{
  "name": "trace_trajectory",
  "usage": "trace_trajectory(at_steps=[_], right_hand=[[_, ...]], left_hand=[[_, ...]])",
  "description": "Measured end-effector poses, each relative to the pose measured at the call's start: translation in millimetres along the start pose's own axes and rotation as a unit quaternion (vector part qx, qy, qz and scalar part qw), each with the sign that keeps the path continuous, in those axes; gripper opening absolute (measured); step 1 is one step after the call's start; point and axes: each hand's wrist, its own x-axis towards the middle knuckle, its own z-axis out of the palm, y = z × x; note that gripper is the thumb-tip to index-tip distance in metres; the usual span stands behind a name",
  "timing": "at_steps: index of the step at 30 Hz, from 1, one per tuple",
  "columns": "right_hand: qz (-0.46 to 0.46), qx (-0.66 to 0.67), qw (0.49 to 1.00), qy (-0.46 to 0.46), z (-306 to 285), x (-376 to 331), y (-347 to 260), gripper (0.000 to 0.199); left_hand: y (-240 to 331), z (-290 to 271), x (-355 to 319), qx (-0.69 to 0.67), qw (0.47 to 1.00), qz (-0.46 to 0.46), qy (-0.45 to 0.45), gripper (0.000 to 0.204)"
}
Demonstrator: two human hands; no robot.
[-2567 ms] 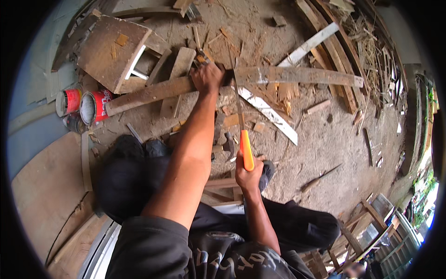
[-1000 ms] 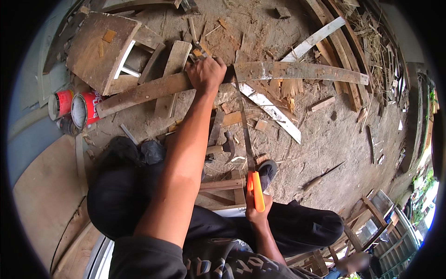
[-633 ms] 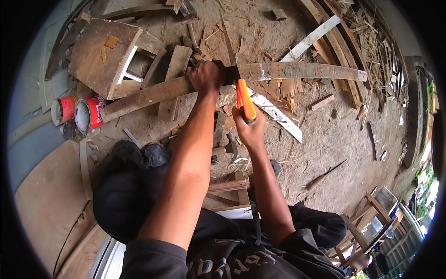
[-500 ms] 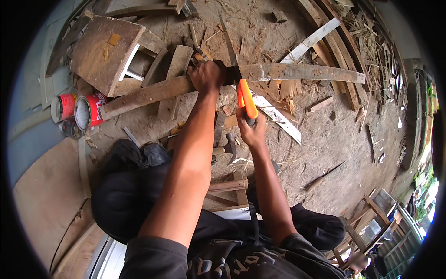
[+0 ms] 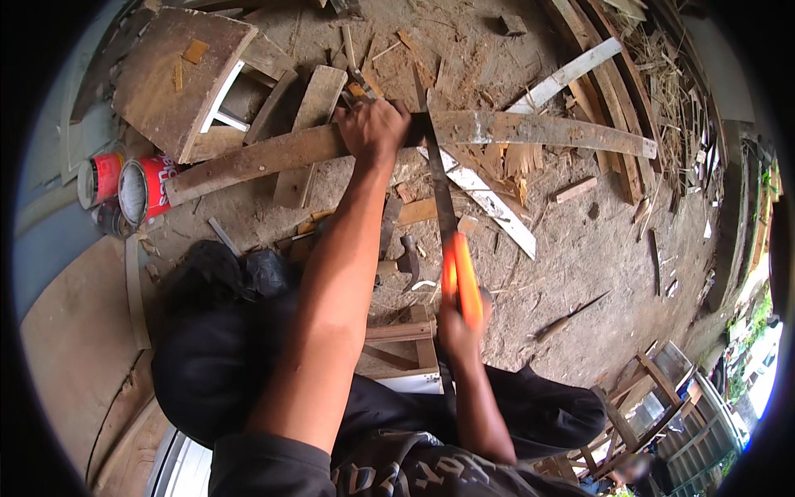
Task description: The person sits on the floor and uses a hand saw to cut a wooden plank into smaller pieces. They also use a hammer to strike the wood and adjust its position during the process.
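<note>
A long wooden plank (image 5: 546, 131) lies crosswise in front of me, resting partly on other wood pieces. My left hand (image 5: 374, 130) is closed over the plank near its middle and grips it. Just right of that hand, the dark blade of a handsaw (image 5: 439, 178) crosses the plank. My right hand (image 5: 464, 321) is wrapped round the saw's orange handle, which is drawn well back toward my body. Whether the teeth sit in a cut cannot be made out.
A hammer (image 5: 409, 263) lies on the ground between my arms. Red paint cans (image 5: 157, 187) stand at the left, near a brown wooden board (image 5: 178, 74). A white-painted strip (image 5: 497, 209) lies right of the saw; a pointed tool (image 5: 571, 317) rests further right. Long boards (image 5: 609, 108) curve along the far right.
My right hand has pulled the saw back toward my body, so much more blade shows on my side of the plank. The left hand stays on the plank.
</note>
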Motion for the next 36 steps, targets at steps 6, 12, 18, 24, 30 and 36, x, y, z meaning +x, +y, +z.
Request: trace_trajectory(at_steps=[6,12,18,24,30,36], right_hand=[[-0.002,0.022,1.000,0.012,39,72,-14,0.022],[-0.021,-0.018,0.997,-0.067,-48,-75,20,0.043],[-0.031,0.058,0.997,0.027,55,114,-30,0.022],[-0.055,-0.039,0.997,-0.037,-43,-87,15,0.015],[-0.030,0.067,0.992,0.106,-6,2,60,0.024],[-0.017,0.014,0.999,-0.026,-23,-7,27,0.014]], left_hand=[[-14,34,-10,-0.044,0.996,0.022,0.073,0.037],[-2,12,-4,0.010,0.997,0.016,0.077,0.043],[12,-3,-3,-0.045,0.996,0.009,-0.079,0.029],[-3,15,-1,0.001,0.999,-0.008,0.044,0.038],[18,13,4,-0.008,0.999,-0.021,0.027,0.041],[2,15,9,-0.017,0.999,-0.035,-0.004,0.040]])
